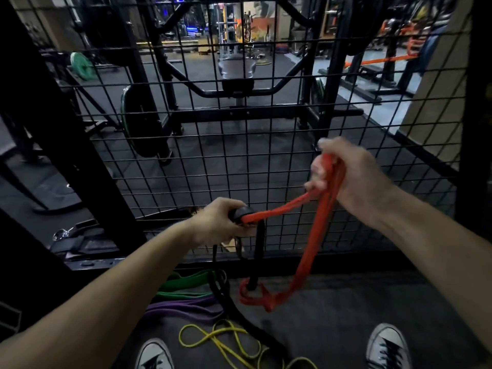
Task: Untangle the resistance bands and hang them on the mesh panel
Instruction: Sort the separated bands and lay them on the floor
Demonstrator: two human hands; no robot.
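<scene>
A red resistance band (306,259) stretches between my two hands in front of the black mesh panel (226,155). My right hand (351,179) grips several red strands, raised at the right. My left hand (221,222) holds a black band (259,251) where the red one wraps it. Both bands hang to a red tangle (255,296) just above the floor. Green (183,284), purple (181,308) and yellow (221,342) bands lie on the floor below, along with a thick black band (229,302).
A black steel post (53,134) slants at the left of the panel. Behind the mesh stand a rack, weight plates (82,66) and a bench (235,67). My two shoes (387,347) are on the dark floor mat beside the loose bands.
</scene>
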